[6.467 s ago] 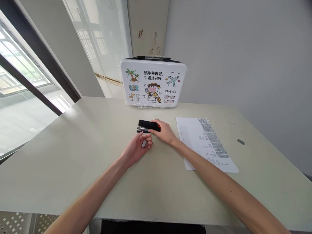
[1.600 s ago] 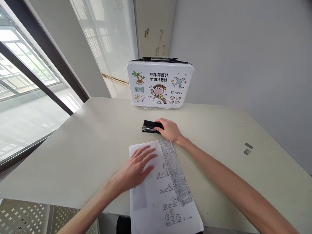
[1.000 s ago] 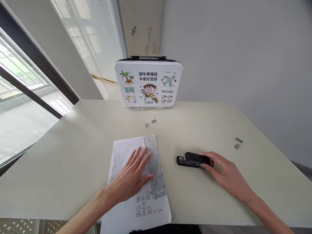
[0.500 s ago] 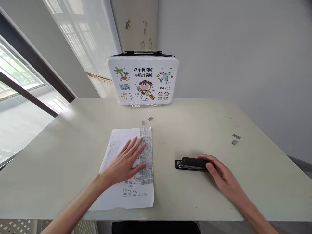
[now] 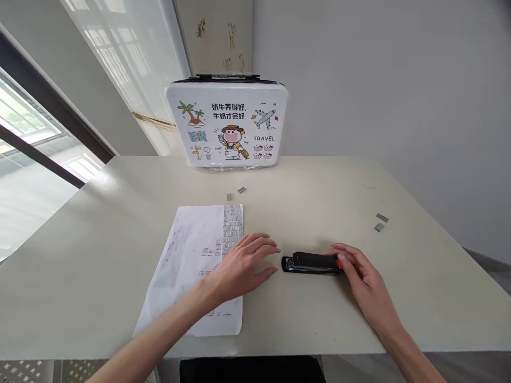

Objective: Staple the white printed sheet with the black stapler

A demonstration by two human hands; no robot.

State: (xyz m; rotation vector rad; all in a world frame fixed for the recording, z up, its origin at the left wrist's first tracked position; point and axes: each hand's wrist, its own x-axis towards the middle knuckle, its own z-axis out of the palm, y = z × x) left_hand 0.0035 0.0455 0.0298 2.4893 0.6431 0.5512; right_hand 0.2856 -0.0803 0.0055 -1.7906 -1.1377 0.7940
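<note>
My left hand (image 5: 249, 263) hovers over the right edge of the paper (image 5: 199, 229), its fingers spread and pointing toward the stapler. Dense rows of staples (image 5: 232, 226) run down the upper right side of the sheet. The black stapler (image 5: 313, 263) lies on the table, its front end facing left, a short gap from my left fingertips. My right hand (image 5: 357, 271) grips the rear end of the stapler, beside its orange part.
A white case (image 5: 227, 122) with cartoon prints stands at the back of the table (image 5: 319, 202). Small staple strips lie behind the paper (image 5: 241, 190) and at the right (image 5: 382, 217). A window is at the left.
My left hand has lifted off the paper and moved right, toward the stapler. My right hand remains at the stapler's rear, with more of the orange part showing. The view has shifted slightly.
</note>
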